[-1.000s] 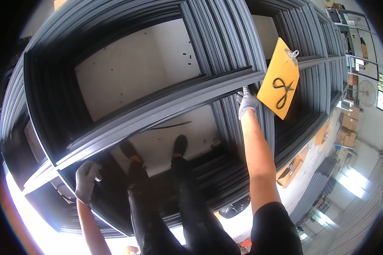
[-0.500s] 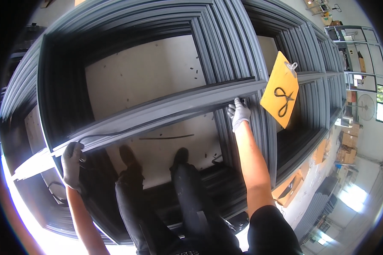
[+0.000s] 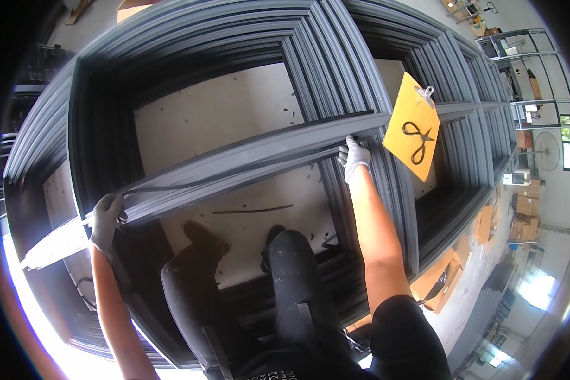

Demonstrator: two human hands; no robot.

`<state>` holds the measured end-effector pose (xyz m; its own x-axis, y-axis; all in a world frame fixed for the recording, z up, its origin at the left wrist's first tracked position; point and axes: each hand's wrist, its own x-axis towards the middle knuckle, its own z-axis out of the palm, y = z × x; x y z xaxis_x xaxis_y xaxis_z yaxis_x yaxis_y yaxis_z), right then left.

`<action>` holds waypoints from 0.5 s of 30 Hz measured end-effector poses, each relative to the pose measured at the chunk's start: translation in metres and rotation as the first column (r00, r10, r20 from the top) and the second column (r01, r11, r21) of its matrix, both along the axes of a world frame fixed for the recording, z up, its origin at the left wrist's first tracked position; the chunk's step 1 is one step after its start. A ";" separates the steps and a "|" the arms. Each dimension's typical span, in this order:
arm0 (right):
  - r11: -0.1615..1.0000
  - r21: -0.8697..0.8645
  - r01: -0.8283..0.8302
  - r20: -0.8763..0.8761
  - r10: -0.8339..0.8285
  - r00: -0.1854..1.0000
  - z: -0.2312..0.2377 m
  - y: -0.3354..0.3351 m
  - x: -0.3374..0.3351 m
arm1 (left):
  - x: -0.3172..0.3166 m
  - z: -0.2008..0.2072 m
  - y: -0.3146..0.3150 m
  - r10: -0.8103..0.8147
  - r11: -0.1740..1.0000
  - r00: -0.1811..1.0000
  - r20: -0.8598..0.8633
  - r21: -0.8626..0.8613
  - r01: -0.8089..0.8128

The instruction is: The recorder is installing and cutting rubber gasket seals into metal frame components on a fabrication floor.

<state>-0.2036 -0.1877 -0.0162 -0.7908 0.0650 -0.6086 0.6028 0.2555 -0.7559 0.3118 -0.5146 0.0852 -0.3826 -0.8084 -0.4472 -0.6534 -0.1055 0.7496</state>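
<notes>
A thin black rubber strip (image 3: 234, 173) runs along the grey crossbar (image 3: 278, 147) of the uppermost frame in a stack. At the bar's left end my gloved left hand (image 3: 107, 221) pinches one end of the strip between thumb and fingers. Toward the right end, my gloved right hand (image 3: 354, 157) has its fingers curled at the strip's other end, against the bar; its fingertips are partly hidden. Beyond my right hand, a yellow clipboard (image 3: 399, 142) with a metal clip lies on the frames, and black-handled scissors (image 3: 419, 140) rest on it.
Stacked grey frames (image 3: 335, 63) surround the opening where my legs (image 3: 291, 272) stand. On the floor inside lie a loose black strip piece (image 3: 253, 209) and small black scraps. Cardboard boxes (image 3: 446, 278) stand beyond the stack at right, near a standing fan (image 3: 546, 151).
The strip's bend by my left hand has flattened, and it lies straighter along the bar. My left hand has risen slightly. My feet have shifted and the whole view has moved a little.
</notes>
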 end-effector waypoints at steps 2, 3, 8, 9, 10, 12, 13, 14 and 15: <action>1.000 0.028 -0.001 0.029 0.001 1.000 0.001 -0.001 -0.001 | 0.000 -0.001 -0.001 -0.001 1.000 1.000 -0.001 0.006 0.001; 0.998 0.058 -0.003 0.061 -0.001 0.998 0.002 -0.002 -0.001 | -0.001 -0.001 -0.002 0.003 1.000 1.000 0.007 0.007 -0.003; 0.990 0.108 -0.092 0.129 0.078 0.989 0.001 0.004 -0.012 | -0.006 0.000 0.002 0.048 0.999 0.999 0.015 0.015 -0.048; 0.987 0.106 -0.120 0.164 0.102 0.981 0.001 0.006 -0.012 | -0.007 -0.001 0.002 0.043 0.999 0.999 0.017 0.017 -0.044; 0.984 0.103 -0.148 0.199 0.125 0.972 0.001 0.008 -0.012 | -0.007 -0.001 0.002 0.036 0.999 0.999 0.029 -0.004 -0.036; 0.980 0.108 -0.167 0.212 0.141 0.967 0.001 0.010 -0.011 | -0.005 -0.002 0.002 0.028 0.999 0.999 0.046 -0.026 -0.027; 0.981 0.107 -0.164 0.215 0.138 0.967 -0.001 0.009 -0.013 | -0.003 -0.004 0.000 0.027 0.999 0.999 0.041 -0.033 -0.026; 0.992 0.067 -0.110 0.188 0.096 0.977 -0.005 0.008 -0.019 | -0.001 -0.006 -0.001 0.026 0.999 0.999 0.034 -0.039 -0.025; 0.998 0.026 -0.057 0.163 0.052 0.985 -0.008 0.009 -0.022 | 0.000 -0.007 -0.003 0.022 0.999 0.999 0.035 -0.041 -0.021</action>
